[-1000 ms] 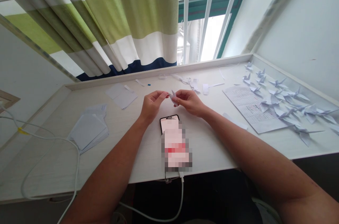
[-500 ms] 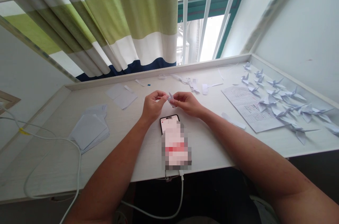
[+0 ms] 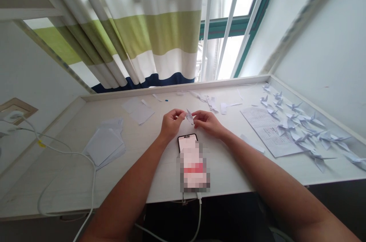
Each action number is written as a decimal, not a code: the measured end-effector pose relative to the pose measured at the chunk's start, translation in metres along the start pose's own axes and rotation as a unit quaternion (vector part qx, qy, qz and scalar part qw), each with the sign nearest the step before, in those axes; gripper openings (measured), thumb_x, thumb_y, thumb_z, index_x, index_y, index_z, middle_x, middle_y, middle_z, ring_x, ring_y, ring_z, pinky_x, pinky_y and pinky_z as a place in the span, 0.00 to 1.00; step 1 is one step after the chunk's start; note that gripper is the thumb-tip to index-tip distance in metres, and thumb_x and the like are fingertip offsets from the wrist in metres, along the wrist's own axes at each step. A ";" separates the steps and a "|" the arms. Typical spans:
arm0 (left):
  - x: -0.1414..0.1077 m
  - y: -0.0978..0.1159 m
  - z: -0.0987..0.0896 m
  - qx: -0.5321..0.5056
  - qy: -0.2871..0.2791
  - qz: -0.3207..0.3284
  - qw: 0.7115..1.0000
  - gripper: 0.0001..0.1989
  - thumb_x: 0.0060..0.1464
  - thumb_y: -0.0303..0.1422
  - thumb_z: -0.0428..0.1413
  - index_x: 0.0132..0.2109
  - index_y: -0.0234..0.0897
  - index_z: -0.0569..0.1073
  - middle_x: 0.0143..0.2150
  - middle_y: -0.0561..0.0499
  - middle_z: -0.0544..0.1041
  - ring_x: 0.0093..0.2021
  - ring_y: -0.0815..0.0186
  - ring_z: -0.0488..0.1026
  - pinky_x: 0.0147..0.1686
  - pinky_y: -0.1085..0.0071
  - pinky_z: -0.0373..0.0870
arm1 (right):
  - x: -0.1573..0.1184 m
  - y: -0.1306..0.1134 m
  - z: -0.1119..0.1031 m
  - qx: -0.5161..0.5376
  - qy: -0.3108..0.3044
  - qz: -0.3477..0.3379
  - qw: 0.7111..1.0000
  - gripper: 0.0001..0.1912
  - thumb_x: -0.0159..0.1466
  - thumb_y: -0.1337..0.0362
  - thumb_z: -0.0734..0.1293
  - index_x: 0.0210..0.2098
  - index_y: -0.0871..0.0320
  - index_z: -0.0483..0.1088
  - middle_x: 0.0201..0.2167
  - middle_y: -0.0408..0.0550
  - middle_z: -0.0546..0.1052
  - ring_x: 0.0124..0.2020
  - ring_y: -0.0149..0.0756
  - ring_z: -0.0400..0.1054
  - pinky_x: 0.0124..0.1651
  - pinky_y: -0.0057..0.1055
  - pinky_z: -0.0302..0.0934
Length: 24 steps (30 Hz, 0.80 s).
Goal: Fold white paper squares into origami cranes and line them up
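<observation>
A small folded white paper piece (image 3: 190, 116) stands between my two hands, just above the phone. My left hand (image 3: 173, 121) pinches its left side between thumb and fingers. On the other side, my right hand (image 3: 208, 123) has its thumb and fingers apart, with the fingertips beside the paper; whether they touch it is hard to tell. The phone (image 3: 190, 162) lies face up below the hands, its screen mostly blurred out, with a white cable at its lower end.
Several folded paper cranes (image 3: 313, 131) cover the right side of the desk, some on a printed sheet (image 3: 264, 131). Loose square papers (image 3: 104, 144) lie left, more sheets (image 3: 138, 110) and scraps (image 3: 211, 104) behind. A white cable (image 3: 93, 181) crosses the left side.
The camera view has tilted up, so the desk appears lower. My right hand's fingers have parted from the folded paper, which now shows more fully beside my left fingertips.
</observation>
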State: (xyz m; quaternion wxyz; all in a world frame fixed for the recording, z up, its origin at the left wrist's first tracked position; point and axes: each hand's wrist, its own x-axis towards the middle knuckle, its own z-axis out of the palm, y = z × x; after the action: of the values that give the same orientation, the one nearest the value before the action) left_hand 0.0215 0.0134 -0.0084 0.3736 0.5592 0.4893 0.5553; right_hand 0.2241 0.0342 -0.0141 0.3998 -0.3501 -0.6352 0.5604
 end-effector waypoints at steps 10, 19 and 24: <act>-0.002 0.007 -0.002 0.083 -0.052 0.019 0.995 0.11 0.58 0.42 0.63 0.35 0.39 0.82 0.37 0.48 0.84 0.35 0.63 0.76 0.37 0.67 0.70 | -0.003 -0.004 0.000 0.048 -0.007 -0.006 0.999 0.19 0.58 0.54 0.80 0.45 0.56 0.80 0.43 0.51 0.85 0.45 0.41 0.80 0.55 0.44 0.71; 0.001 0.040 -0.001 0.113 -0.125 0.077 0.983 0.12 0.61 0.43 0.61 0.38 0.40 0.82 0.37 0.49 0.84 0.38 0.62 0.78 0.38 0.66 0.72 | -0.007 -0.031 -0.011 -0.081 0.050 -0.108 0.989 0.17 0.63 0.48 0.76 0.38 0.56 0.81 0.41 0.50 0.83 0.44 0.42 0.77 0.54 0.44 0.72; 0.005 0.064 0.011 0.139 -0.107 0.085 0.981 0.11 0.59 0.41 0.61 0.37 0.38 0.81 0.36 0.49 0.84 0.35 0.63 0.77 0.36 0.67 0.73 | -0.009 -0.052 -0.019 -0.116 0.080 -0.122 0.983 0.18 0.65 0.47 0.74 0.36 0.57 0.80 0.35 0.49 0.83 0.39 0.41 0.77 0.50 0.44 0.72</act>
State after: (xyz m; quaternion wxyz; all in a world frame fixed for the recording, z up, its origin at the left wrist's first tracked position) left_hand 0.0400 0.0040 0.0532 0.2939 0.7014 0.4699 0.4481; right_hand 0.2456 0.0282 0.0372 0.4714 -0.3574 -0.6998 0.4004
